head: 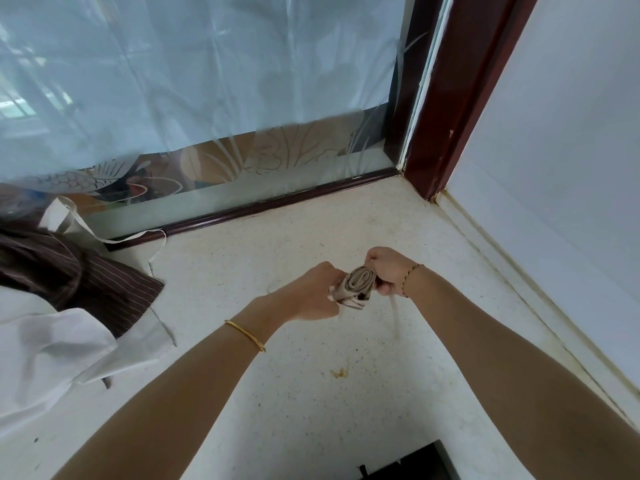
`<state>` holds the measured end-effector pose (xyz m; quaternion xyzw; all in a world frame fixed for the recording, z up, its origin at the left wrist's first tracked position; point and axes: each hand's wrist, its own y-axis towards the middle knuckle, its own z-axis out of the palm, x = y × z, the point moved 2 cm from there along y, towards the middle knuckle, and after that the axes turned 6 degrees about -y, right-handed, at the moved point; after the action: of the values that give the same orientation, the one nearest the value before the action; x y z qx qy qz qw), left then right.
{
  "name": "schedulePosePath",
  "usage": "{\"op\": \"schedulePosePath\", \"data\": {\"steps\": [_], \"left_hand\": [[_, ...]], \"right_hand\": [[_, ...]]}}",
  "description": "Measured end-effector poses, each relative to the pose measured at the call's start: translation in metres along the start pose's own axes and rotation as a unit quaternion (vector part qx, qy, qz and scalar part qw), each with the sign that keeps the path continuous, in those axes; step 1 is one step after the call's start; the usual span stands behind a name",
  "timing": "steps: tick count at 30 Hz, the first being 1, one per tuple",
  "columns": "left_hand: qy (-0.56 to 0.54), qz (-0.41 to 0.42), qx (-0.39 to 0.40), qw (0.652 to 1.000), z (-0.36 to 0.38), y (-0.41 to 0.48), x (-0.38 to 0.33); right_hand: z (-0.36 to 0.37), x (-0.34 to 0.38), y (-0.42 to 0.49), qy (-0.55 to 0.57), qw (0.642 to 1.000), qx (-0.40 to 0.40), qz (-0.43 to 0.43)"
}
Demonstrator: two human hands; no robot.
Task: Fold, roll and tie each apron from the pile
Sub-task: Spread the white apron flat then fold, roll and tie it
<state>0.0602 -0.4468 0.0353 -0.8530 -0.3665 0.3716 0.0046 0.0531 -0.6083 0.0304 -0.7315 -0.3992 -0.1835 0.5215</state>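
— Beige cloth, rolled tight: that is the apron (356, 284), its end showing a spiral of layers, held above the speckled white counter (294, 393) near the corner by the window.

— Who holds it?

— Both hands. The left hand (311, 294) has its fingers curled round the near side of the roll; the right hand (388, 270) clenches the far side, and a pale tie strap (394, 313) hangs down from under it toward the counter.

— Any writing or labels?

— None can be read. No containers show either.

— And the pile?

— It lies at the left edge of the counter: a brown striped apron (86, 282) over a white apron (62, 348), with a thin cream strap (138, 240) trailing toward the dark red window frame (446, 109).
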Motion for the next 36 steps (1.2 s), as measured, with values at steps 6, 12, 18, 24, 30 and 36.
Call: {"op": "schedulePosePath", "data": {"steps": [6, 12, 18, 24, 30, 36], "left_hand": [[-0.151, -0.049, -0.087, 0.983, 0.002, -0.004, 0.000], [-0.334, -0.179, -0.139, 0.915, 0.001, -0.002, 0.031], [-0.363, -0.265, -0.140, 0.882, 0.029, 0.001, 0.060], [-0.326, -0.365, -0.166, 0.856, 0.072, -0.004, 0.087], [-0.206, -0.364, -0.161, 0.894, 0.082, -0.005, 0.098], [-0.075, -0.337, -0.070, 0.936, 0.072, -0.006, 0.101]], "right_hand": [[0.004, -0.009, -0.001, 0.188, 0.978, 0.031, 0.082], [0.001, -0.021, 0.001, 0.108, 0.992, 0.054, 0.028], [0.019, -0.032, 0.000, -0.080, 0.995, 0.057, 0.001], [0.057, -0.054, 0.009, -0.294, 0.955, -0.008, -0.044], [0.101, -0.057, -0.004, -0.379, 0.916, -0.055, -0.122], [0.141, -0.062, 0.004, -0.414, 0.903, -0.040, -0.105]]}}
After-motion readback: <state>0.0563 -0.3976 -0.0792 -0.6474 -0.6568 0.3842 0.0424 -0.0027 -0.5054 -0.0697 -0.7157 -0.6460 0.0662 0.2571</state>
